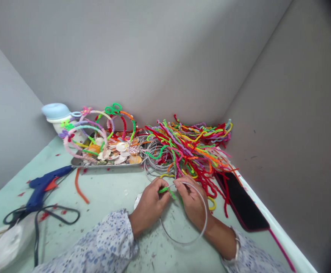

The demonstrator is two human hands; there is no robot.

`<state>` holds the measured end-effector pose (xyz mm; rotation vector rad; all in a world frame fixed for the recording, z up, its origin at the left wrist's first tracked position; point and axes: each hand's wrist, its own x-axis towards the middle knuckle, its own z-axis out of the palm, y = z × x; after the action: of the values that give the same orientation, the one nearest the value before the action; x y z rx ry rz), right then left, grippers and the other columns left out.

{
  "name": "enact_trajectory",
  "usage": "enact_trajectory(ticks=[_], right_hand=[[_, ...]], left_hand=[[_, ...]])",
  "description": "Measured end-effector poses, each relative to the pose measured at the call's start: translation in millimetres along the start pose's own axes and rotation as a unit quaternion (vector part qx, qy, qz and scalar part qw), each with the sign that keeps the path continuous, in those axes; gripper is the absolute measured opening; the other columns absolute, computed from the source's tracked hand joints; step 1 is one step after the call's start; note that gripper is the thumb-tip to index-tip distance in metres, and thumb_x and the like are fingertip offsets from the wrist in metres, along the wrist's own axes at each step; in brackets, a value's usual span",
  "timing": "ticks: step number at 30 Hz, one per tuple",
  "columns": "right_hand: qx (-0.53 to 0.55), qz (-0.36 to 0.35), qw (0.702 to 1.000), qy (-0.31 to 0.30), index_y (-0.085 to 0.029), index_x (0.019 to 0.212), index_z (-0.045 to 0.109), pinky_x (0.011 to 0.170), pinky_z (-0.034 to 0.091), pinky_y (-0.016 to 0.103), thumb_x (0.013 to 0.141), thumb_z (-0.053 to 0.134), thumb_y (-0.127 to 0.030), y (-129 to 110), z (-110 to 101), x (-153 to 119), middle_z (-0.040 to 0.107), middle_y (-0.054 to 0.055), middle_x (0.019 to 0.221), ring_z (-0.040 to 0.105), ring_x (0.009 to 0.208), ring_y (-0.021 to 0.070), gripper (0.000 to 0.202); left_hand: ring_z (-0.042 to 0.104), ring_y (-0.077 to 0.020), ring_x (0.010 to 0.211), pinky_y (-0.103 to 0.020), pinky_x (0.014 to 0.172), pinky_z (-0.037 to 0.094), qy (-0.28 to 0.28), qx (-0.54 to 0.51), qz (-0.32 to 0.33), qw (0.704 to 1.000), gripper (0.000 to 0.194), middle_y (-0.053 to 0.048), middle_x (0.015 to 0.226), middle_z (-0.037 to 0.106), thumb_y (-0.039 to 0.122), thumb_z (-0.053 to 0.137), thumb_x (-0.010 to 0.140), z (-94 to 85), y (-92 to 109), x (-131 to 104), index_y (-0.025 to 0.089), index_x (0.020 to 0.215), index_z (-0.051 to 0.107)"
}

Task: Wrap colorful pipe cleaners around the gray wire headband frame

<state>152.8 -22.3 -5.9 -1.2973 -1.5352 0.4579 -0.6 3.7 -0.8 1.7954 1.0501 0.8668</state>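
Note:
Over the near middle of the table my two hands are close together. Thumb and fingers of my left hand (152, 201) are closed on a short bright green pipe cleaner (163, 190), one end of which hangs toward the right. My right hand (193, 201) pinches a thin grey wire hoop (183, 243) near its end. The hoop curves round over the right hand's back and down below both hands. The wire's end meets the green pipe cleaner between my fingertips; whether they are twisted together I cannot tell.
Ahead lie a heap of coloured pipe cleaners (185, 148), coiled grey wire hoops (156, 159) and a metal tray (108, 165) of shells with decorated headbands (105, 132). At left are a blue glue gun (42, 185) and a cup (60, 117); at right, a black phone (243, 204).

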Motion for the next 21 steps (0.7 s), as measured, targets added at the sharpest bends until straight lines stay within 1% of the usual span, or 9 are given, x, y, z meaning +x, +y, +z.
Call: enact_trajectory(ticks=[8,21], right_hand=[[0.004,-0.003,1.000,-0.001,-0.020,0.083,0.063,0.073,0.043,0.028,0.094,0.050,-0.026,1.6,0.5,-0.5,0.061,0.001,0.078,0.057,0.076,0.0166,0.018],[0.005,-0.012,1.000,0.004,-0.020,0.083,0.064,0.074,0.043,0.026,0.094,0.051,-0.024,2.1,0.8,1.1,0.062,0.000,0.078,0.058,0.077,0.0158,0.017]], left_hand=[[0.045,-0.0133,0.070,-0.025,0.065,0.035,0.014,0.026,-0.005,1.000,0.009,0.003,0.074,0.048,0.014,0.051,0.083,1.8,0.5,-1.0,0.019,0.076,0.049],[0.048,-0.0159,0.076,-0.027,0.070,0.036,0.020,0.048,0.017,0.999,0.009,0.000,0.080,0.051,0.017,0.047,0.088,-1.0,3.9,-2.1,0.019,0.080,0.051]])
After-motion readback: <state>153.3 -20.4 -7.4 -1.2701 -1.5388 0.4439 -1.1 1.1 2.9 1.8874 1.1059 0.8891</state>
